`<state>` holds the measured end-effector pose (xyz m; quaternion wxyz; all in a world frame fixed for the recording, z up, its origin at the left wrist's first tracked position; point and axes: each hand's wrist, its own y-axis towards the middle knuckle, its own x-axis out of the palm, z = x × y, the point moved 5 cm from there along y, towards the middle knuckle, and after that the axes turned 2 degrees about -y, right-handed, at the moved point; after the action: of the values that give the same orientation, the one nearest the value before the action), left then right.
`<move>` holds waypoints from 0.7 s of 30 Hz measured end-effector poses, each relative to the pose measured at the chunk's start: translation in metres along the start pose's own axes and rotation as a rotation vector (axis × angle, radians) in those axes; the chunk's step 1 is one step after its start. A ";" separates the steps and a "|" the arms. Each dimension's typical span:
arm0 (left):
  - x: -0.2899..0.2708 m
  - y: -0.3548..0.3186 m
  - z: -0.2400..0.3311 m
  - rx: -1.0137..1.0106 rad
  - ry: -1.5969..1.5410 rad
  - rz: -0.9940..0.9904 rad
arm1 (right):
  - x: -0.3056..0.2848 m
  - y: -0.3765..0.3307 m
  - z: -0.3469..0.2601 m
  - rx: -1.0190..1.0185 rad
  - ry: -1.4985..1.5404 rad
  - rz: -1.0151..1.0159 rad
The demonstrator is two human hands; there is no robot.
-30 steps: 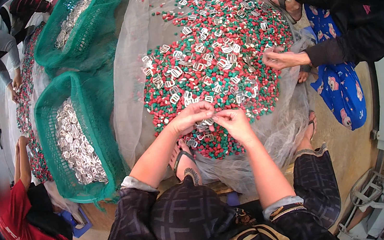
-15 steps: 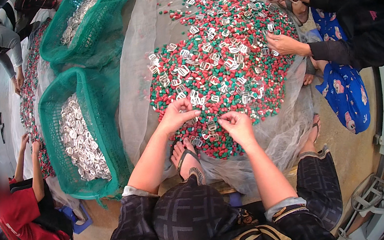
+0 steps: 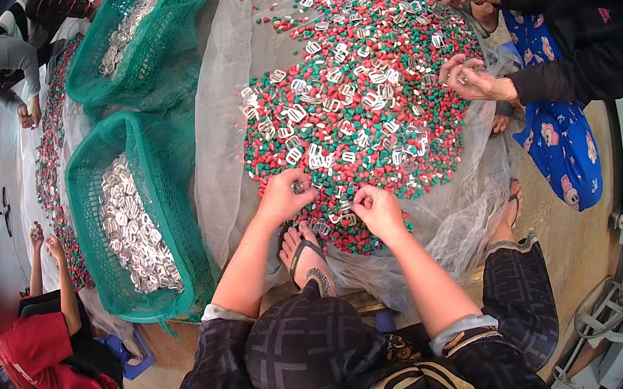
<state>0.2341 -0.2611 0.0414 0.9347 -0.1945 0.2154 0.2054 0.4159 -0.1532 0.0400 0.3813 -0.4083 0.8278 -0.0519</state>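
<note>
A pile of small red and green cone-shaped pieces (image 3: 318,127) lies before me, with silver slide buckles (image 3: 315,156) scattered over it. At its near edge, my left hand (image 3: 286,198) is closed, and a metal buckle (image 3: 297,188) shows within its curled fingers. My right hand (image 3: 379,211) is just to the right, thumb and fingertips pinched together low over the pile. What the pinch holds, if anything, I cannot make out. A loose buckle (image 3: 345,207) lies close to those fingertips, and another buckle (image 3: 321,228) lies nearer my foot.
Left of the pile stands a green mesh-lined basket (image 3: 82,224) of buckles, with a second green basket (image 3: 82,84) beyond it. Pale netting (image 3: 214,140) spreads beneath the pile. A co-worker's hands (image 3: 469,79) reach in from the right. Other people work at another pile (image 3: 51,189) at far left.
My left fingers have curled in, and a buckle now shows in that hand. My right hand has shifted slightly left and down. The co-worker's nearer hand at right has turned and opened.
</note>
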 end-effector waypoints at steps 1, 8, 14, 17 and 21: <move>-0.003 -0.001 -0.003 -0.002 -0.099 0.004 | 0.000 0.004 0.007 0.032 0.092 -0.030; 0.009 -0.032 0.003 -0.242 -0.855 -0.206 | -0.007 -0.003 -0.017 -0.093 -0.154 -0.209; 0.021 -0.059 0.006 0.071 0.194 -0.087 | 0.009 -0.022 -0.010 -0.267 -0.382 -0.079; 0.030 -0.063 0.013 0.130 0.443 -0.024 | 0.010 -0.018 -0.003 -0.148 -0.318 -0.164; 0.031 -0.062 0.012 0.143 0.413 -0.036 | -0.004 -0.008 -0.011 -0.135 -0.091 -0.066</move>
<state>0.2930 -0.2986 0.0534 0.8855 -0.1694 0.4130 0.1288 0.4153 -0.1584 0.0534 0.3883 -0.4620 0.7973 0.0099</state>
